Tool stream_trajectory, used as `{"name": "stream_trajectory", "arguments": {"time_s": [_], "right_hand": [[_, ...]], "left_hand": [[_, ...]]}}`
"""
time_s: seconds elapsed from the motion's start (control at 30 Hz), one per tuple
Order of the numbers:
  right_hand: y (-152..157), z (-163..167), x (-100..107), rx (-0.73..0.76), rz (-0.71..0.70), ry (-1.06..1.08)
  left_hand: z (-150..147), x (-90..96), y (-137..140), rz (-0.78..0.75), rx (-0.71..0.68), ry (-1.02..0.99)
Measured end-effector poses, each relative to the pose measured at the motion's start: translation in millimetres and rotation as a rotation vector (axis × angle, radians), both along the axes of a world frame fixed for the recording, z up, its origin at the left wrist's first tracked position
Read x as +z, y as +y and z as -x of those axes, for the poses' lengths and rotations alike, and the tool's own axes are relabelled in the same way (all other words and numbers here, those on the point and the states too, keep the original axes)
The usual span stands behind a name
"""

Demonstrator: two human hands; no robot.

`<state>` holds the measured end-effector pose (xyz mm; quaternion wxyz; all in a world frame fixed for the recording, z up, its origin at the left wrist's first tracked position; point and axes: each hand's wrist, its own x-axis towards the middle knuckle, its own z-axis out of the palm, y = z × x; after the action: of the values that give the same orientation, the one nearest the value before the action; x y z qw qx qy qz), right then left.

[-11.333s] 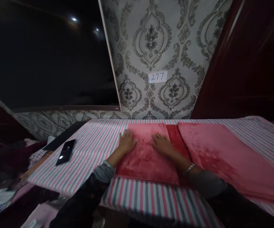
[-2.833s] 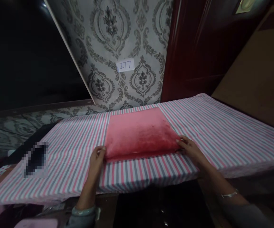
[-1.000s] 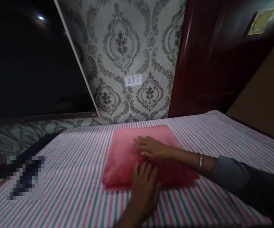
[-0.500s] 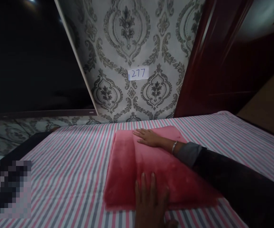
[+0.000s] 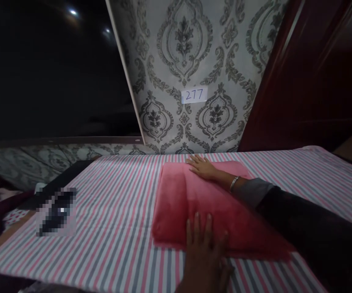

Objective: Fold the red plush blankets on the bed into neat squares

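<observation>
A folded pink-red plush cloth (image 5: 172, 203) lies on a striped sheet (image 5: 118, 211), with one layer's edge running front to back across its top. My right hand (image 5: 203, 167) rests flat on the far part of the cloth, fingers spread and pointing left. A bracelet and a rolled grey cuff show at that wrist. Nearer to me, my left hand (image 5: 205, 248) lies palm down over the cloth's front edge, its fingers apart and pointing away. Its thumb side is somewhat blurred. My right forearm hides part of the cloth's right side.
A large dark screen (image 5: 54, 81) stands at the back left. Patterned wallpaper (image 5: 185, 49) carries a paper label (image 5: 194, 95) reading 277. Dark red glossy panels (image 5: 300, 93) stand at the right. A pixelated patch (image 5: 57, 211) covers something on the sheet's left side.
The view has turned left, so everything sits farther right and more of the left side shows. Both hands stay flat on the cloth, in nearly the same places.
</observation>
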<state>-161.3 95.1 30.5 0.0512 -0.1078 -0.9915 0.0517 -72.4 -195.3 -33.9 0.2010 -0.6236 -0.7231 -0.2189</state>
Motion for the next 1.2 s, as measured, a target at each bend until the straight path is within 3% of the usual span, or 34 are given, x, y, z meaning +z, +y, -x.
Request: {"name": "stream_trajectory", "arguments": {"time_s": [0.07,0.2,0.27,0.37,0.57,0.77,0.9,1.03,1.2], "right_hand": [[-22,-5,14,0.098,-0.03,0.04],[-80,-30,29,0.528,-0.024,0.086],[-102,-39,27,0.678,0.009,0.043],[-112,-33,16,0.736,0.047,-0.05],[-89,28,-4,0.619,0.086,-0.029],[-62,83,-15,0.468,0.127,-0.02],[-45,102,-26,0.356,0.219,0.012],[-39,109,-31,0.24,0.207,0.086],[-54,102,0,0.121,0.08,0.118]], "left_hand": [[-1,6.0,-5,-0.016,-0.009,-0.008],[7,13.5,-19,-0.17,0.049,-0.008],[16,12.5,-27,-0.19,0.156,-0.018],[29,1.2,-36,-0.089,0.245,0.016],[39,-32.6,-32,-0.131,0.223,0.075],[39,-45.6,-23,-0.232,0.245,0.077],[40,-47.6,-22,-0.245,0.249,0.084],[39,-45.1,-23,-0.24,0.246,0.064],[35,-24.3,-32,-0.104,0.242,0.02]]}}
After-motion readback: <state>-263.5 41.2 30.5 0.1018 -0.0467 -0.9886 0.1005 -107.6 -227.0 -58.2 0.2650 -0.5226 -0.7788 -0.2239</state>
